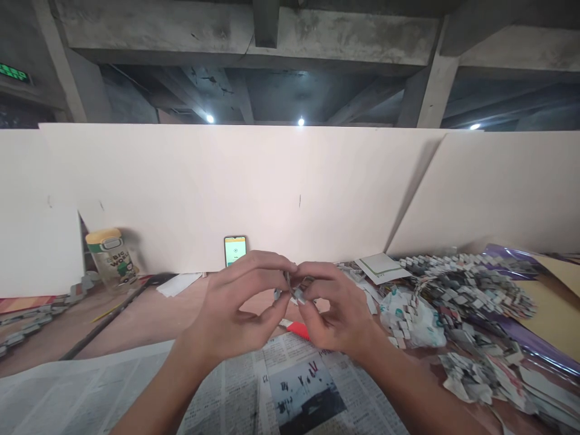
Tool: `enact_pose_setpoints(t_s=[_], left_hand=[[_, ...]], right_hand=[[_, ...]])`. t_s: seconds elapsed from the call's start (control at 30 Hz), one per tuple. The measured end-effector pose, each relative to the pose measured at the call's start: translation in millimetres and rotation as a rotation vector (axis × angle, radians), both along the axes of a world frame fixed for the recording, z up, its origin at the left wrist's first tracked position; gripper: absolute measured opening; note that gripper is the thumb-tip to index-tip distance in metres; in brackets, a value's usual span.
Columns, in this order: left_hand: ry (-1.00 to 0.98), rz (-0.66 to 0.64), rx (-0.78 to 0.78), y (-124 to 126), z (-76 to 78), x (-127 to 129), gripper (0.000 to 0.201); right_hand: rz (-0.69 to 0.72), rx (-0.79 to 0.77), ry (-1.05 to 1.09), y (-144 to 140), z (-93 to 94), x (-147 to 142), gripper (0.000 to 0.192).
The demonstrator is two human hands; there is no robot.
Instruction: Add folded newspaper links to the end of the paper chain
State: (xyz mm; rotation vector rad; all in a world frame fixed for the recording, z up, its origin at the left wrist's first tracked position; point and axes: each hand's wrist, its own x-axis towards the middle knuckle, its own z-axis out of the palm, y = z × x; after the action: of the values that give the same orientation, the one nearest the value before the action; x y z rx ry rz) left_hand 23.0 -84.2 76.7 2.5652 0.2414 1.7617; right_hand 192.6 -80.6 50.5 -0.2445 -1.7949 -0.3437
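Raised over the table, my left hand [244, 305] and my right hand [344, 308] meet at the fingertips. Both pinch a small folded paper piece [298, 293], grey and white, partly hidden by the fingers. It resembles the folded paper links piled at the right. Beneath the hands lies a red-handled tool [298, 329], its far part pale and most of its right end covered by my right hand. Spread newspaper [226, 396] covers the near part of the table, with a dark printed photo on it.
A phone [235, 249] leans against the white board [272, 181]. Left stand a yellow-lidded bottle [113, 260] and a long dark rod [106, 321]. Right are a pile of folded paper chains [471, 284], a plastic bag [426, 326], loose paper strips [471, 374] and white cards [383, 267].
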Motion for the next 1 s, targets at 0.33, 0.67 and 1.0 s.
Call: enact_pose_setpoints(t_s=[0.33,0.67,1.0], left_hand=[[-0.009,-0.023,-0.336,8.6,-7.8,-0.1,0.03],[-0.326,-0.204,-0.879,46.7,-36.2,8.5,0.011],[-0.389,-0.416,-1.059,54.3,-43.8,9.8,0.014]], right_hand=[[0.027,-0.338,-0.005,-2.1,-3.3,-4.6,0.014],[0.293,-1.139,-0.237,8.0,-1.3,-2.7,0.005],[0.787,-1.481,-0.089,31.8,-17.3,6.1,0.014]])
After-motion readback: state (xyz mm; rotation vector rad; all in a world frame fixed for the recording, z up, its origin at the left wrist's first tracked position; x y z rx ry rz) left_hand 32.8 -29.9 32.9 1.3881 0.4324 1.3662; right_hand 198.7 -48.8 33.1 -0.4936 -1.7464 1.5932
